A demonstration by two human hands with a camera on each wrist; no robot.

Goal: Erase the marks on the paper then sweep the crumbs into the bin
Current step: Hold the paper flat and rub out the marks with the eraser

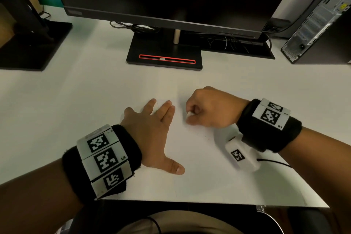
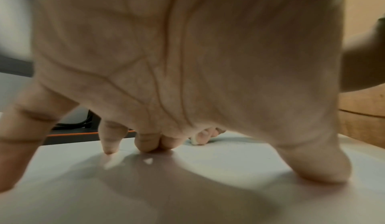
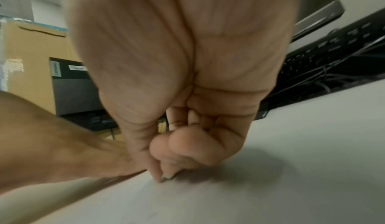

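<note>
Paper [image 1: 199, 157] flat, smooth; right hand [image 1: 207, 108] pinches eraser [image 1: 190, 114].

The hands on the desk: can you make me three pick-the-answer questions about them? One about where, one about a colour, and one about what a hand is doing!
1. Where is the left hand?
A. flat on the paper
B. on the monitor stand
C. in the air

2. What colour is the eraser?
A. red
B. white
C. black

3. What is the right hand doing?
A. lying open
B. pointing at the screen
C. pinching the eraser against the paper

Answers:
1. A, the head view shows its spread fingers and thumb pressing the sheet.
2. B, a small white end shows between the fingertips.
3. C, its fingers are curled round the eraser, low on the paper.
</note>
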